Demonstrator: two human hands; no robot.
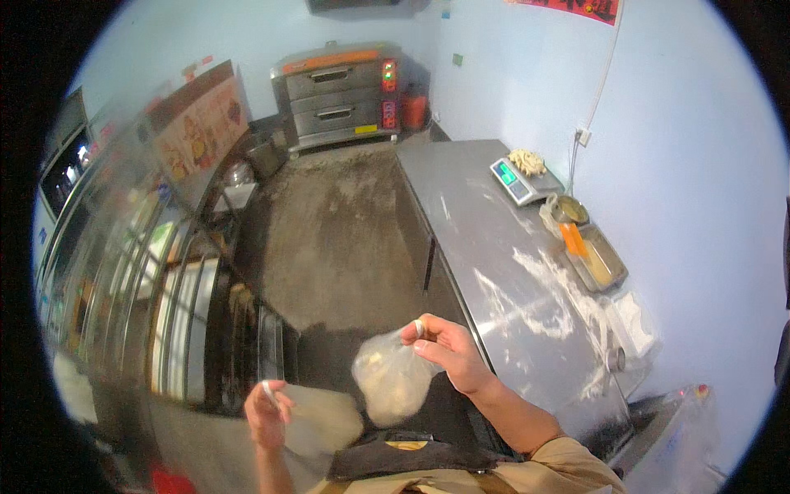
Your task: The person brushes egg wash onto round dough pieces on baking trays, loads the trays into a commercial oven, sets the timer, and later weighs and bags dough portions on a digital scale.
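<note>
Head view had the person's right hand point(444, 350) out over the floor, just off the near edge of the steel table point(461, 193), its thumb and fingers pinched together on the gathered top of a clear plastic bag point(395, 387). That bag hung below and to the left of the fingers, in front of the person's body, rounded out by a pale, lumpy filling. Lower and further left was the left hand point(267, 413), fingers bent, with a white band around one of them; a pale, blurred bundle point(325, 420) lay just beside it — whether those fingers were clamped on it, I could not tell. White powder point(535, 321) streaked the tabletop to the right. Along the wall side of the table stood a digital scale point(520, 183) with a lit green display and a heap of pale pieces point(527, 162) on it, then a round metal bowl point(571, 211), and nearer the person a rectangular metal tray point(611, 265) with an orange piece point(573, 239) at its left side. At the far end of the room sat a two-deck oven point(336, 99), a red bucket point(414, 112) close by on its right — and a metal rack point(123, 280) filled the left side.
</note>
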